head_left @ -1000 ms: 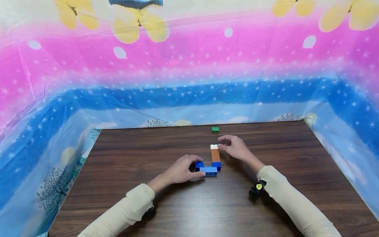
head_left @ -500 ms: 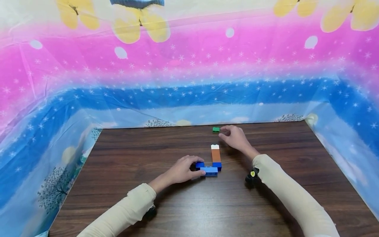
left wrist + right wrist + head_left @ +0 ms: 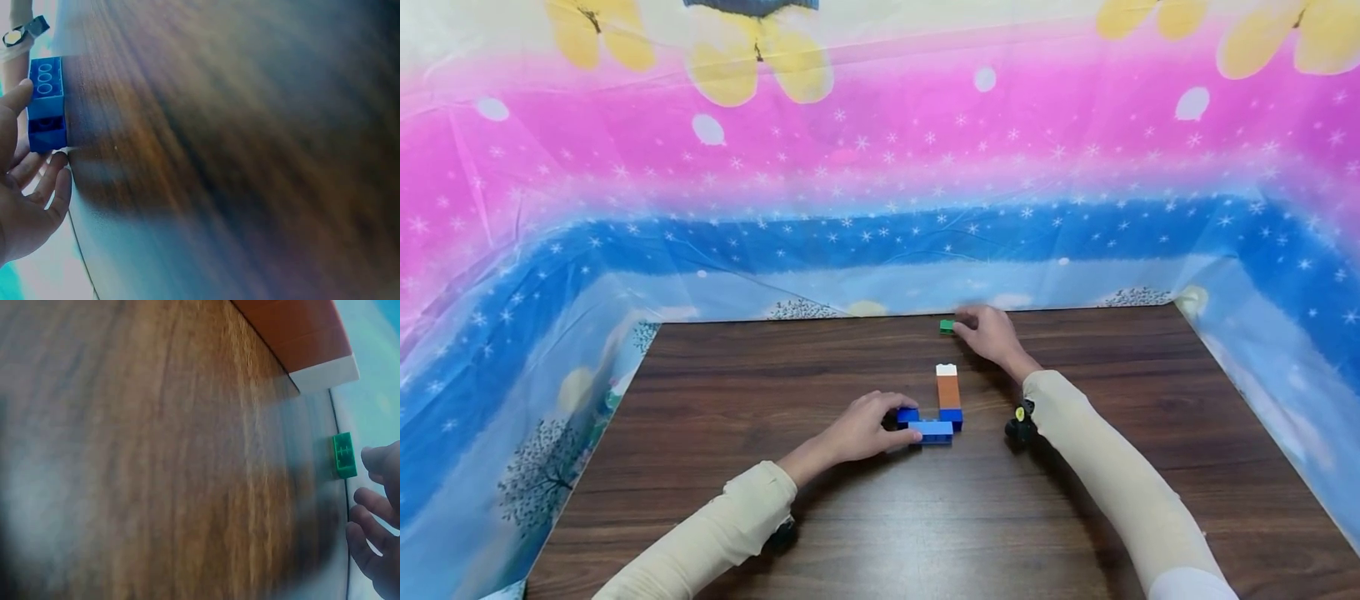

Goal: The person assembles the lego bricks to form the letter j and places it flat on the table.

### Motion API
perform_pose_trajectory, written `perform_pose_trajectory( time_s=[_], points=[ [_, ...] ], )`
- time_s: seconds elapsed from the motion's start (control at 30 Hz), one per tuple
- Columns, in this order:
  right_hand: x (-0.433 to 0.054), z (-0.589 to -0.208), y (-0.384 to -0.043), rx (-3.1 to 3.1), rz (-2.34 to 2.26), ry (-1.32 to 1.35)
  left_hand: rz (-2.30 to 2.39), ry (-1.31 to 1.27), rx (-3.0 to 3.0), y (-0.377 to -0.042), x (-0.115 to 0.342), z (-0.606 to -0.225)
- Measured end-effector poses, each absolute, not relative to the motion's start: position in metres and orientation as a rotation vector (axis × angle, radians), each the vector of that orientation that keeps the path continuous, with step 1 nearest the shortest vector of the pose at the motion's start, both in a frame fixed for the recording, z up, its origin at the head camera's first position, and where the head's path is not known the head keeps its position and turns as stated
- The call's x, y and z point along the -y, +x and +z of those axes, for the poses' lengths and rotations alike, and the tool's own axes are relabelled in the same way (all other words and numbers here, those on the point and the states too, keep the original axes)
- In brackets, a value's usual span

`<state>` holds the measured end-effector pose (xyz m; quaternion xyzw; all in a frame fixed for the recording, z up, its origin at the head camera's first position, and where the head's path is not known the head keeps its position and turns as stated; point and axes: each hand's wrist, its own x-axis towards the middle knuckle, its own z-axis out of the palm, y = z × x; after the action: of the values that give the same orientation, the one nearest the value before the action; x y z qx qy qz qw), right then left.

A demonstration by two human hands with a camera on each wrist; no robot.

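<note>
My left hand (image 3: 861, 429) holds the left end of a brick assembly, its thumb on the front of a light blue brick (image 3: 931, 432) and its fingers behind a dark blue brick (image 3: 908, 415). Hollow undersides of these blue bricks (image 3: 45, 87) face the left wrist camera. From the right end of the assembly, a dark blue brick (image 3: 951, 418) leads back to an orange part (image 3: 948, 392), tipped by a white brick (image 3: 946, 370). Near the far table edge my right hand (image 3: 992, 336) reaches to a small green brick (image 3: 947, 327), thumb at its right side, fingers spread apart.
The brown wooden table (image 3: 760, 367) ends just behind the green brick. A patterned cloth (image 3: 880, 242) rises along its back and sides. A black wrist camera (image 3: 1019, 427) hangs under the right sleeve.
My right hand has moved away from beside the white brick, back to the green brick at the far edge. The left hand keeps its hold on the blue bricks.
</note>
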<state>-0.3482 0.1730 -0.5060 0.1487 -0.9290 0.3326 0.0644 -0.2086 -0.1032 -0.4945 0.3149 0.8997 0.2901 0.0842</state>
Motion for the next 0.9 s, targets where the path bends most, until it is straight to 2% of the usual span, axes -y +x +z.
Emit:
perform_pose_trajectory(
  time_s=[0.27,0.9],
  points=[
    [-0.167,-0.512,-0.353,2.854,0.915,0.464,0.869,0.939,-2.675,-0.209,0.103,-0.493],
    [-0.167,-0.504,-0.323,2.916,1.019,0.579,0.868,0.961,-2.667,-0.211,0.104,-0.493]
  ],
)
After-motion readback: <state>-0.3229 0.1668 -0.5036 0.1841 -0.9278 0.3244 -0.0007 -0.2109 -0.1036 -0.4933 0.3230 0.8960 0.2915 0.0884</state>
